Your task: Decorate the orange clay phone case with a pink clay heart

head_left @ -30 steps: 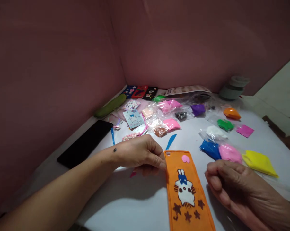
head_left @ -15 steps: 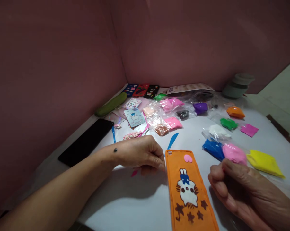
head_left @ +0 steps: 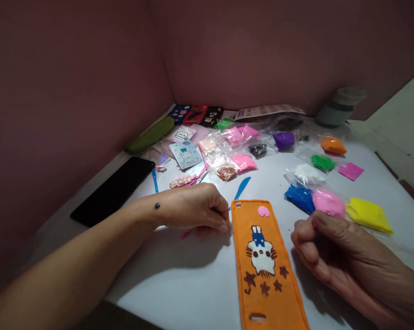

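An orange phone case (head_left: 272, 302), clay-covered by its look, lies between my hands. It bears an upside-down white cat in blue, several brown stars and a pink heart (head_left: 263, 211). My left hand (head_left: 200, 206) is closed just left of the case, thumb pressed to the curled fingers. A pink pointed piece (head_left: 186, 234) shows under that hand; whether it is held I cannot tell. To the right of the case, my right hand (head_left: 344, 261) hovers with thumb and forefinger pinched together. Whatever lies in either pinch is hidden or too small to name. A blue plastic knife (head_left: 242, 187) rests beyond the case.
Several clay packets, including blue (head_left: 299, 198), yellow (head_left: 370, 214) and purple (head_left: 284, 140), spread over the white table. At left are a black phone-like slab (head_left: 113, 190) and a long green vegetable (head_left: 150, 135). Decorated cases (head_left: 195, 113) and a jar (head_left: 337, 110) stand near the pink walls.
The view has tilted down slightly, so the table's things sit higher in the picture and the case's lower slot now shows. Both hands keep nearly the same pose beside the case.
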Available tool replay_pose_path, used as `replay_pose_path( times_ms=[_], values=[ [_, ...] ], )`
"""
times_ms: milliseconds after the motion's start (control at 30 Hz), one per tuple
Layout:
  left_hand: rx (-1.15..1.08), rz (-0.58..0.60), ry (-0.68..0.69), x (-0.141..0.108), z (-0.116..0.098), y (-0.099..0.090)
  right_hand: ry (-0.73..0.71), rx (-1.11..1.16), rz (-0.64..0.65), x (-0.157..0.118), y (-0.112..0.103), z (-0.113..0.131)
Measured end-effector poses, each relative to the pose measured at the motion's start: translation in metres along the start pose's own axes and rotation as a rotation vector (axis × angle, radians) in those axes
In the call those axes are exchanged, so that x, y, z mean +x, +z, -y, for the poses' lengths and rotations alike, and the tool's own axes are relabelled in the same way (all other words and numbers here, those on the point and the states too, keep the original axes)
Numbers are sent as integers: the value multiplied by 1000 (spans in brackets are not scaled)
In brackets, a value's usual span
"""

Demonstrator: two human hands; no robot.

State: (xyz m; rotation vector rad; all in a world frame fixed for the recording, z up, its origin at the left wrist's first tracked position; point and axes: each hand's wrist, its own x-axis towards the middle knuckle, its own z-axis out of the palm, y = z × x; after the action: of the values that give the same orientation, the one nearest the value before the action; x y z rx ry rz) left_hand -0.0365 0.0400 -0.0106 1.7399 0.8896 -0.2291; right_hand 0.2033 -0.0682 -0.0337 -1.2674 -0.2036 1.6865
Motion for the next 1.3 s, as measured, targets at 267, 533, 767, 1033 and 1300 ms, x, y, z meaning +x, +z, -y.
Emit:
replay_pose_path(
  times_ms=[267, 533, 767, 1033, 1300],
  values=[
    [33, -36, -9, 0, 1, 0, -16, -40, 30, 0, 1, 0],
    [18, -84, 2, -2, -4, 0, -26, -105, 102, 0, 0, 0],
    [-230, -331, 249, -2, -17, 18, -68, -138, 222, 1, 4, -2],
    [-142, -372, 332, -7, -40, 44, -74, -114, 293, 3, 4, -5],
    [118, -435, 240, 2, -65, 58, -130, -172, 357, 2, 6, -6]
  ],
)
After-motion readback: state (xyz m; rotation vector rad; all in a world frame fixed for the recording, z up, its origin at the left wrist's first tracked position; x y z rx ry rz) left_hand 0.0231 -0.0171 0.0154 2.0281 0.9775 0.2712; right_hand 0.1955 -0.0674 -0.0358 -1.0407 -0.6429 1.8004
